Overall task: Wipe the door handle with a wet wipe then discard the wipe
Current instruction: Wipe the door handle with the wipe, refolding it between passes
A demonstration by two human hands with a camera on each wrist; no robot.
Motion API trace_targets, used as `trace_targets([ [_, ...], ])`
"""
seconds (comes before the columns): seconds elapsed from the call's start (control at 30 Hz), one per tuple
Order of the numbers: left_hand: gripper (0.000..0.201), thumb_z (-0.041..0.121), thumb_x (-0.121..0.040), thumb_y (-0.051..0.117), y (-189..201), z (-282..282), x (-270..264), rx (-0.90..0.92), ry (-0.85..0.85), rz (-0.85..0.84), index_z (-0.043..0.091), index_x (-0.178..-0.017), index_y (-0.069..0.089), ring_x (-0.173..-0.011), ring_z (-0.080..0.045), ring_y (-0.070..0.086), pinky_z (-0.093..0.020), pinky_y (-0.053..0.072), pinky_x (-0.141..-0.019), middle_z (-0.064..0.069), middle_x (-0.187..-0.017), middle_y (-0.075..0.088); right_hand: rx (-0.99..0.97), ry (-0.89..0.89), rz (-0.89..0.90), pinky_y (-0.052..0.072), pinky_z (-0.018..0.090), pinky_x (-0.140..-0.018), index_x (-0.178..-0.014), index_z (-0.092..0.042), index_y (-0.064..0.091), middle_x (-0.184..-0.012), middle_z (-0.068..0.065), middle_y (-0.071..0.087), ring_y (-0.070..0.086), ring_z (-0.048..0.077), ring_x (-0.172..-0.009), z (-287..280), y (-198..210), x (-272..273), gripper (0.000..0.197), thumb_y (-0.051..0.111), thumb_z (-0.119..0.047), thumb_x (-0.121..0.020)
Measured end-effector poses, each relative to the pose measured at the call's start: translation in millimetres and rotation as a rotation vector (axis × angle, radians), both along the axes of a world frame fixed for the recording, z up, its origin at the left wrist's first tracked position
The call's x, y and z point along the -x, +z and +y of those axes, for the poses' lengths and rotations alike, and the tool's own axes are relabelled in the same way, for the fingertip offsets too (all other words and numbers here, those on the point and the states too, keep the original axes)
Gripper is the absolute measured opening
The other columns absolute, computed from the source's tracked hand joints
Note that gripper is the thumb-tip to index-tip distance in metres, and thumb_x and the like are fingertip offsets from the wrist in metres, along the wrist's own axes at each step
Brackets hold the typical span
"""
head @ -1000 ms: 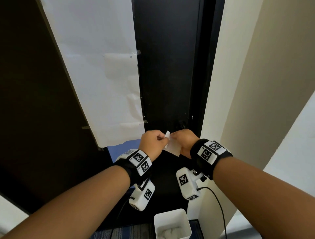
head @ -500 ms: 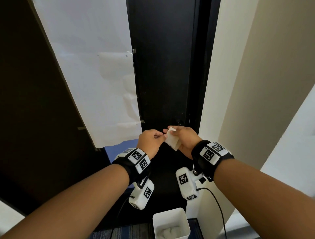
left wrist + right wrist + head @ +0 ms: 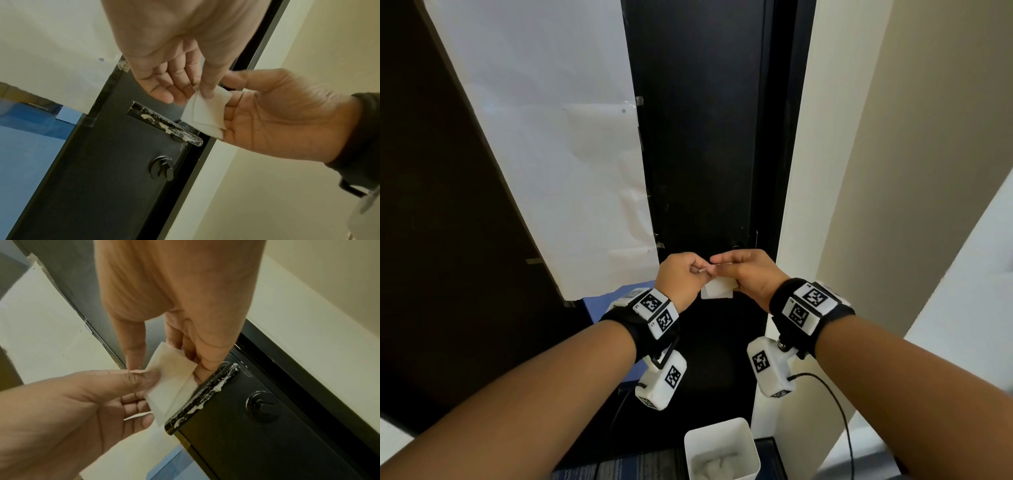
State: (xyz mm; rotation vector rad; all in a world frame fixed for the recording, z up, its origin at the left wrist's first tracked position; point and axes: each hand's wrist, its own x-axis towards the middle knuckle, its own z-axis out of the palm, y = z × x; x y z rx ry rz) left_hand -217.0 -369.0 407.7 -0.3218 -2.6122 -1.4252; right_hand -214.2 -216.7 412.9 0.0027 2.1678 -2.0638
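We are wearing black wristbands (image 3: 791, 301) on both bare forearms, each carrying white blocks printed with black square markers; white camera boxes (image 3: 662, 383) are hanging beneath, a black cable (image 3: 835, 404) trailing from the right one.

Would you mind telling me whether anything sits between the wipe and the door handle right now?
Nothing visible does. The folded wipe, pinched by the left hand and right hand, hangs just in front of the smeared handle, with only open air between them.

glossy black door handle (image 3: 164, 125), white-smeared; matt cloth-like wipe (image 3: 203, 112).
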Motion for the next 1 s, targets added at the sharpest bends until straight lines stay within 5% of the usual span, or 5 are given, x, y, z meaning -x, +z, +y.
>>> trace_targets([
  [0.23,0.024,0.006,-0.079,0.071,10,0,11,-0.037,-0.051,-0.056,0.013,-0.102,0.069,-0.084,-0.019,0.067,-0.031,0.055,-0.083,-0.014,-0.09,0.071,-0.098,0.085,0.009,0.057,0.026,-0.068,-0.093,-0.002,0.07,-0.089,0.01,0.07,0.069,0.018,-0.081,15,5,9,0.011,0.068,-0.002,-0.083],
  [0.4,0.029,0.004,-0.08,0.069,23,5,17,-0.049,-0.108,-0.054,0.012,-0.108,0.066,-0.087,-0.016,0.067,-0.027,0.053,-0.084,-0.008,-0.092,0.071,0.009,0.156,-0.126,0.056,0.042,-0.089,-0.094,-0.004,0.067,-0.097,0.015,0.069,0.068,0.028,-0.097,20,13,17,0.014,0.067,0.002,-0.081],
  [0.57,0.032,0.007,-0.083,0.064,29,6,26,0.02,-0.096,0.012,0.014,-0.114,0.062,-0.089,-0.012,0.064,-0.027,0.051,-0.087,-0.003,-0.099,0.07,-0.104,0.062,-0.063,0.056,0.045,-0.089,-0.095,-0.002,0.069,-0.103,0.02,0.069,0.068,0.032,-0.101,24,18,31,0.015,0.066,0.003,-0.081],
  [0.77,0.055,0.033,-0.093,0.05,33,-23,37,0.618,-0.14,0.362,0.018,-0.143,0.036,-0.145,-0.018,0.02,-0.038,0.022,-0.118,-0.002,-0.155,0.03,-0.54,-0.309,0.285,0.05,0.022,-0.066,-0.08,-0.02,0.072,-0.081,0.002,0.07,0.066,0.017,-0.078,44,14,48,0.013,0.063,-0.01,-0.083],
  [1.0,0.084,0.044,-0.091,0.045,28,-48,53,1.052,-0.073,0.448,0.011,-0.15,-0.004,-0.147,-0.022,-0.015,-0.04,0.002,-0.121,-0.009,-0.16,-0.015,-0.644,-0.306,0.38,0.049,0.024,-0.074,-0.098,-0.013,0.075,-0.092,0.007,0.073,0.068,0.022,-0.084,34,-11,48,0.018,0.058,-0.015,-0.091],
])
